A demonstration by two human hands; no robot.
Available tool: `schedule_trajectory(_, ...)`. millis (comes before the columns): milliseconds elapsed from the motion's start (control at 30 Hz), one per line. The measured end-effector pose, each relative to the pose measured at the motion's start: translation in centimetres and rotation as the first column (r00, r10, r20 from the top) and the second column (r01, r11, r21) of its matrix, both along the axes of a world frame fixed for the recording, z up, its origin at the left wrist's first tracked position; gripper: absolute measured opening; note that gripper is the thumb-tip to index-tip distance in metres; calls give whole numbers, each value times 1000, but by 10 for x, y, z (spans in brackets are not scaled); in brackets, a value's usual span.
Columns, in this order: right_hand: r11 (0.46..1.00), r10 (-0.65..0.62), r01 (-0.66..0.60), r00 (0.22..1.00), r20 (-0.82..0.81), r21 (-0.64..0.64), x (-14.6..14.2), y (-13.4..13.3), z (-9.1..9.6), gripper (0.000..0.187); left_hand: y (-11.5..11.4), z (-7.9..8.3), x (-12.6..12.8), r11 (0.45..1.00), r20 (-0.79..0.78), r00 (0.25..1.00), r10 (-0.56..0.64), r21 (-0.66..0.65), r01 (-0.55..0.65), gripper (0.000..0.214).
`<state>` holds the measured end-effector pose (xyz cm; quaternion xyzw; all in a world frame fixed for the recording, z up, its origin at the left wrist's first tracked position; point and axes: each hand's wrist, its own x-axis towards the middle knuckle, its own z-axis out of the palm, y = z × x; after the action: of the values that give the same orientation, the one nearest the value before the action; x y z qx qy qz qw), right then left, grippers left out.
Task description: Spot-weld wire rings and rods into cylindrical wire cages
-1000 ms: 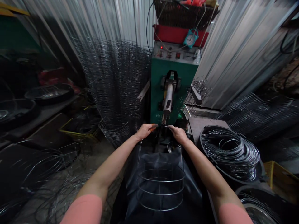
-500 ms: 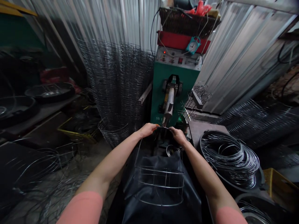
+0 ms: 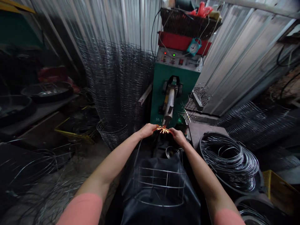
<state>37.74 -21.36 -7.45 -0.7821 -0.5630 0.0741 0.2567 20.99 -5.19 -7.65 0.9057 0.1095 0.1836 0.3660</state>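
A round wire basket frame (image 3: pixel 159 186) lies over the dark apron on my lap, its far wires reaching up to the welder. My left hand (image 3: pixel 148 130) is closed on the frame's top wire from the left. My right hand (image 3: pixel 177 136) is closed on the same wire from the right. Between the two hands, orange sparks (image 3: pixel 163 130) fly at the tip of the electrode arm (image 3: pixel 169 103) of the green spot welding machine (image 3: pixel 174 84). A green lamp is lit on its control panel.
Rolls of wire mesh (image 3: pixel 117 87) stand left of the machine. A tub of wire rings (image 3: pixel 231 159) sits at my right, more coils behind it. Dark pans (image 3: pixel 47 90) rest on a bench at left. Loose wires litter the floor. Corrugated metal walls close the back.
The basket frame tipped so its side faces me and its top wire went under the electrode. Sparks now fly between my hands and a green lamp has lit.
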Motion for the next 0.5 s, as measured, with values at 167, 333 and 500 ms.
schedule_trajectory(167,1000,6,-6,1000,4,28,0,-1,-3,26,4,-4,2,999,3,1000,18,40,-18,28)
schedule_trajectory(333,999,-10,10,1000,-11,33,1,1,-9,24,6,-11,5,1000,11,1000,1,20,-2,26)
schedule_trajectory(500,999,-18,18,1000,-5,33,1,0,-11,26,4,-9,4,1000,17,1000,-9,7,9,29)
